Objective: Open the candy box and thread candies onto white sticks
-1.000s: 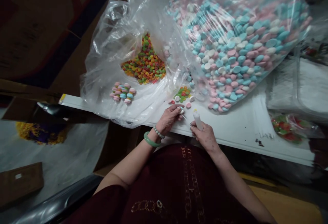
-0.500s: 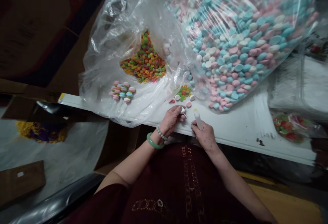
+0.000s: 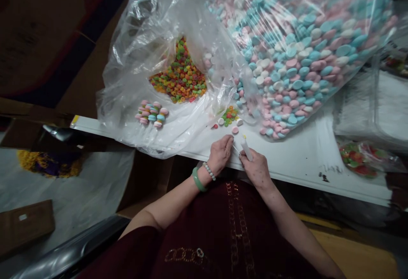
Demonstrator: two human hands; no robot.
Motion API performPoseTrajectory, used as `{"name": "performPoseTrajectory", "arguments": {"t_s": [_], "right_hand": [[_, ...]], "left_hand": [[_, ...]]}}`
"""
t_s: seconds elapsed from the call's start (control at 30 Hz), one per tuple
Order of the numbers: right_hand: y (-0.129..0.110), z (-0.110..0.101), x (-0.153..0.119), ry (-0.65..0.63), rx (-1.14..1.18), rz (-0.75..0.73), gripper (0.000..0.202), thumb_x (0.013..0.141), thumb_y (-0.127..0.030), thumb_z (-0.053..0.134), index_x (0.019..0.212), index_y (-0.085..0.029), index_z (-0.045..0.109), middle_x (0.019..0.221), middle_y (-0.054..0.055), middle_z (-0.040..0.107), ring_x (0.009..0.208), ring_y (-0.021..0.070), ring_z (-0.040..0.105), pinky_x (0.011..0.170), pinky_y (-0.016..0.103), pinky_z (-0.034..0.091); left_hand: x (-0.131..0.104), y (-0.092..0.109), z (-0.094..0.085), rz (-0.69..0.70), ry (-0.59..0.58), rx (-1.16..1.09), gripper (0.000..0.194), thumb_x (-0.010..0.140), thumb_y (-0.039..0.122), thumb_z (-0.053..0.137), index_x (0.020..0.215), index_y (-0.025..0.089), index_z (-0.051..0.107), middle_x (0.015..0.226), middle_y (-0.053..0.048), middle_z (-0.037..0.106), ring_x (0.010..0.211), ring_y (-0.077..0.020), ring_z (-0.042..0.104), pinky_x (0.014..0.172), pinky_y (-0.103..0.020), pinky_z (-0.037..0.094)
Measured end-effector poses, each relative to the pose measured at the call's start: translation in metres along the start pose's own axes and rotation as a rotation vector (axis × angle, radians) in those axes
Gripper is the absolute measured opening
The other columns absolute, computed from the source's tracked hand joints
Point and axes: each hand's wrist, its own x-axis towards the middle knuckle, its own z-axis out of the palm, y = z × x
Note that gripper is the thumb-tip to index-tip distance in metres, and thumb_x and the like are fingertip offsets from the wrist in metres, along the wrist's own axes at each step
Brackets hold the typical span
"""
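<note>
Above the table's front edge my left hand (image 3: 220,155) is closed in a pinch. A thin white stick (image 3: 236,148) runs from its fingertips toward my right hand; whatever else they hold is hidden by the fingers. My right hand (image 3: 256,165) is wrapped round a slim white tube (image 3: 246,150) with a yellow tip, held nearly upright. Just beyond the hands lie a pink disc-shaped piece (image 3: 235,130), a few white ones, and a small heap of green and orange rings (image 3: 230,115).
An opened plastic bag shows many small coloured rings (image 3: 183,79). Several stacked pink, blue and white pieces on sticks (image 3: 152,114) lie on its plastic at left. A large clear bag of pastel discs (image 3: 296,66) fills the back right. Cardboard boxes (image 3: 32,36) stand at left.
My left hand has shifted slightly right, closer to my right hand, and turned so its fingers cover the white piece seen before. The right hand and tube have barely moved.
</note>
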Motion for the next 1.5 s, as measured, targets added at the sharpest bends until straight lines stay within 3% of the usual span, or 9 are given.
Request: {"name": "performPoseTrajectory", "arguments": {"t_s": [0.23,0.37,0.5,0.7,0.93,1.03,1.17,1.3,1.5], "right_hand": [[-0.015,0.018,0.024,0.039,-0.033,-0.053,0.010,0.072,-0.025,0.050,0.064,-0.022,0.056,0.059,0.002,0.059,0.057,0.0160,0.051,0.061,0.028,0.039],[-0.006,0.007,0.025,0.003,0.108,0.063,0.008,0.070,-0.028,0.056,0.067,-0.021,0.059,0.056,0.000,0.059,0.053,0.0142,0.051,0.055,0.026,0.040],[0.020,-0.018,0.018,0.169,0.329,0.331,0.021,0.065,-0.035,0.066,0.079,-0.019,0.061,0.050,-0.004,0.056,0.041,0.0105,0.046,0.040,0.022,0.034],[0.027,-0.028,0.017,0.197,0.556,0.372,0.028,0.062,-0.033,0.070,0.080,-0.017,0.057,0.047,-0.006,0.053,0.034,0.0057,0.036,0.032,0.018,0.024],[0.027,-0.029,0.018,0.157,0.596,0.382,0.030,0.062,-0.033,0.070,0.083,-0.017,0.056,0.047,-0.005,0.054,0.033,0.0052,0.036,0.031,0.017,0.024],[0.029,-0.028,0.019,0.155,0.596,0.370,0.030,0.062,-0.034,0.070,0.084,-0.017,0.056,0.048,-0.006,0.054,0.033,0.0050,0.036,0.031,0.017,0.024],[0.028,-0.027,0.018,0.156,0.590,0.373,0.030,0.062,-0.033,0.069,0.083,-0.017,0.056,0.048,-0.006,0.054,0.034,0.0051,0.036,0.031,0.017,0.025],[0.023,-0.021,0.012,0.120,0.568,0.368,0.026,0.062,-0.033,0.068,0.080,-0.017,0.056,0.047,-0.006,0.053,0.034,0.0052,0.037,0.031,0.017,0.025],[0.019,-0.011,0.009,0.042,0.531,0.389,0.026,0.064,-0.032,0.069,0.081,-0.017,0.057,0.048,-0.006,0.053,0.036,0.0053,0.039,0.032,0.016,0.027]], "left_hand": [[0.002,0.002,0.004,0.028,-0.026,0.084,0.026,0.095,0.031,0.047,0.081,0.021,0.066,0.064,-0.001,0.057,0.057,-0.0140,0.046,0.062,-0.026,0.035],[0.001,0.006,-0.003,0.025,-0.101,0.133,0.029,0.097,0.035,0.046,0.100,0.021,0.071,0.069,-0.001,0.064,0.061,-0.0142,0.054,0.064,-0.025,0.039],[0.008,0.011,-0.001,0.129,-0.085,0.405,0.029,0.096,0.033,0.049,0.119,0.024,0.064,0.093,-0.004,0.071,0.081,-0.0155,0.063,0.070,-0.024,0.042],[0.024,0.020,0.021,0.277,-0.279,0.853,0.026,0.098,0.025,0.037,0.107,0.023,0.062,0.113,-0.008,0.063,0.080,-0.0161,0.064,0.058,-0.026,0.038],[0.031,0.004,-0.018,0.067,0.010,0.975,0.032,0.100,0.032,0.032,0.114,0.021,0.059,0.106,-0.011,0.067,0.084,-0.0211,0.065,0.063,-0.030,0.038],[0.042,-0.003,-0.032,0.029,0.034,1.023,0.031,0.100,0.027,0.032,0.115,0.020,0.058,0.100,-0.012,0.069,0.080,-0.0226,0.066,0.064,-0.031,0.038],[0.043,-0.003,-0.032,0.081,-0.034,0.960,0.029,0.097,0.019,0.034,0.114,0.015,0.057,0.093,-0.013,0.069,0.079,-0.0228,0.066,0.066,-0.031,0.039],[0.031,-0.003,-0.028,0.103,-0.152,0.661,0.016,0.091,0.022,0.047,0.084,0.018,0.061,0.078,-0.006,0.067,0.072,-0.0178,0.061,0.067,-0.028,0.040],[0.025,-0.008,-0.039,-0.035,0.013,0.233,0.018,0.090,0.026,0.050,0.076,0.019,0.059,0.074,0.001,0.065,0.070,-0.0128,0.058,0.068,-0.023,0.043]]}}
